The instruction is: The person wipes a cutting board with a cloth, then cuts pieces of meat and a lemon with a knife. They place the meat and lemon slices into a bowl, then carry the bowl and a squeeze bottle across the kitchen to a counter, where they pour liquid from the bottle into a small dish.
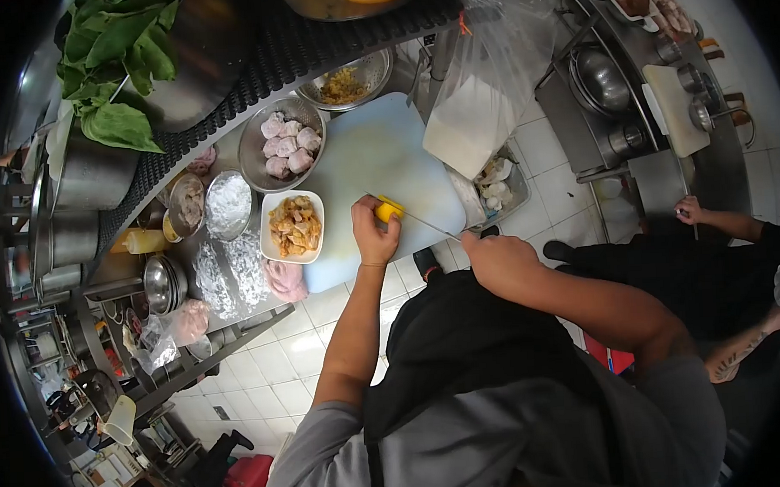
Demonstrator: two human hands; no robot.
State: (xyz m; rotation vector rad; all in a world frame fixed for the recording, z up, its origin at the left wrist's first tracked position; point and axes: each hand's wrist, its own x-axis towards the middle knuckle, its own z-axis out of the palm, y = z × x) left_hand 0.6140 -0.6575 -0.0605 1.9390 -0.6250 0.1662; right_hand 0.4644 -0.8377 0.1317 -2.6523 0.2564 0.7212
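On the unlabelled board (365,162), the left hand (374,234) pinches a yellow piece (389,210) while the right hand (493,258) grips a knife (419,219) whose blade touches it, beside a plate (273,249).

No text, label or number is legible.

We count one cutting board (377,157), one knife (424,220) and one yellow piece (388,210). We see two hands (374,235) of our own, and one hand of another person (690,209). Near the board there are one white square plate (268,240) and four round metal bowls (251,149).
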